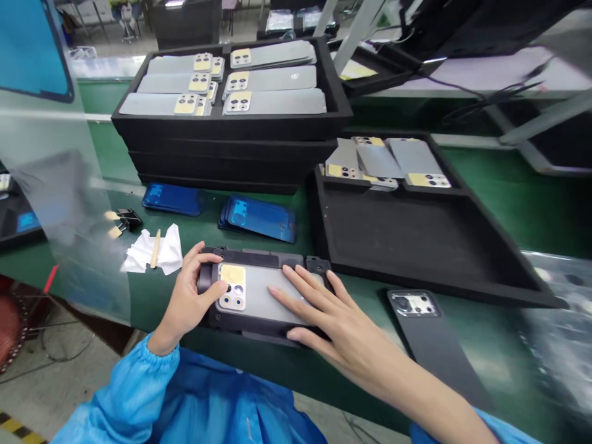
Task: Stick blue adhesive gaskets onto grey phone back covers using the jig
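A grey phone back cover (pixel 263 299) lies face up in a black fixture (pixel 272 338) at the bench's front edge. Yellow film covers part of its camera block (pixel 232 287). My left hand (pixel 192 295) grips the cover's left end, thumb on the camera block and index finger bent over the upper edge. My right hand (pixel 330 314) rests flat across the cover's right half, its fingers spread and pressing on nothing else. That hand hides the cover's right end. To the right lies a dark grey phone back (pixel 432 336) with a camera block.
Stacked black trays (pixel 231 129) at the back hold rows of grey covers. Another black tray (pixel 416 234) stands at right. Blue film-covered panels (pixel 261 219), a white cloth (pixel 170 250) with a small stick (pixel 156 248), and binder clips (pixel 127 219) lie nearby. A transparent sheet hangs at left.
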